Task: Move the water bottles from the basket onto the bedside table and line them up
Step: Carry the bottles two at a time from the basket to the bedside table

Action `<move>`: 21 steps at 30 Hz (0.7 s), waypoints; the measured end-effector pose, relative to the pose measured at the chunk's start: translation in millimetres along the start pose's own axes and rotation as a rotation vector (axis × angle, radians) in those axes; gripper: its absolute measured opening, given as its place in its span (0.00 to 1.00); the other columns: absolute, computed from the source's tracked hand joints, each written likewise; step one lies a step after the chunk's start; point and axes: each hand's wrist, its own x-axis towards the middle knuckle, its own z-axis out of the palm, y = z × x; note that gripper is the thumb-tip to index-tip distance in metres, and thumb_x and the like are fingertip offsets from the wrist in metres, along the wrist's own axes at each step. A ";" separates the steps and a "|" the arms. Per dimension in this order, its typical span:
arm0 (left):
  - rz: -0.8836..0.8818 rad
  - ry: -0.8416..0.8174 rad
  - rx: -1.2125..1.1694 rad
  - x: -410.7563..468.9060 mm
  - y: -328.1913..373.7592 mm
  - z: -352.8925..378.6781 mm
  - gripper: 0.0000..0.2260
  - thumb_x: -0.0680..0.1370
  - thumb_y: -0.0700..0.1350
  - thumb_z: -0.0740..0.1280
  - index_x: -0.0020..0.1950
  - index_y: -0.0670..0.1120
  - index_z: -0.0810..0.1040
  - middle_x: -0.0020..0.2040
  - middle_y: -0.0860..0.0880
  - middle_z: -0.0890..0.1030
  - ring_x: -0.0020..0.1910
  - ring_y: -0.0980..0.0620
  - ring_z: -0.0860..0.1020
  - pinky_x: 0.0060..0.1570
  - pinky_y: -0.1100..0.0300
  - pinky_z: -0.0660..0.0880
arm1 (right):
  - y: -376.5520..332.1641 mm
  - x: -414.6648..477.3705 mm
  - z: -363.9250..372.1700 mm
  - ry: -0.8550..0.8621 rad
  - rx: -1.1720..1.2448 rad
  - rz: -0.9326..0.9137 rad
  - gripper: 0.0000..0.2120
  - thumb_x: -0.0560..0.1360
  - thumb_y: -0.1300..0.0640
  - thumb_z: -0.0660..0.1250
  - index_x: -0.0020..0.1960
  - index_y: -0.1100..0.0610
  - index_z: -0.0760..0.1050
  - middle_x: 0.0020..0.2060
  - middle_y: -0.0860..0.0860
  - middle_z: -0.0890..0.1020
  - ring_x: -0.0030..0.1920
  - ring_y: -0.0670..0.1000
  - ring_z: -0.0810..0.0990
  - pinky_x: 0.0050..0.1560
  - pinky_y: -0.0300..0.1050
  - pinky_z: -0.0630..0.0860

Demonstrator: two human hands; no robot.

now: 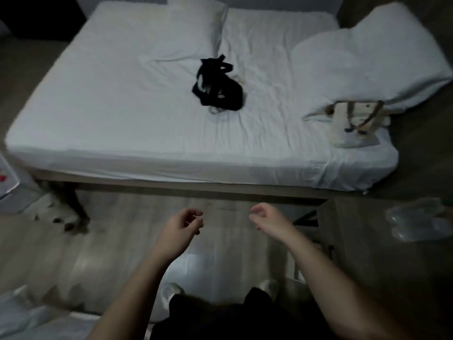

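Left hand (pixel 182 227) and right hand (pixel 266 218) are noted loosely curled and empty over the floor (pixel 122 241); blurred water bottles (pixel 416 219) are seen toward the right edge of the bedside table (pixel 362 253), apparently lying, and should be stood upright in one row.

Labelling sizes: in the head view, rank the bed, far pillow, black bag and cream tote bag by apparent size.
1. bed
2. far pillow
3. black bag and cream tote bag: these look about alike, so they are not ranked.
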 end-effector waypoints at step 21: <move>-0.242 0.542 -0.317 -38.0 -234.3 -392.9 0.05 0.78 0.36 0.62 0.52 0.40 0.76 0.43 0.38 0.78 0.34 0.53 0.76 0.28 0.73 0.70 | -334.0 70.2 371.3 -0.446 -0.424 -0.217 0.12 0.75 0.55 0.65 0.57 0.57 0.75 0.43 0.53 0.81 0.36 0.49 0.79 0.39 0.39 0.72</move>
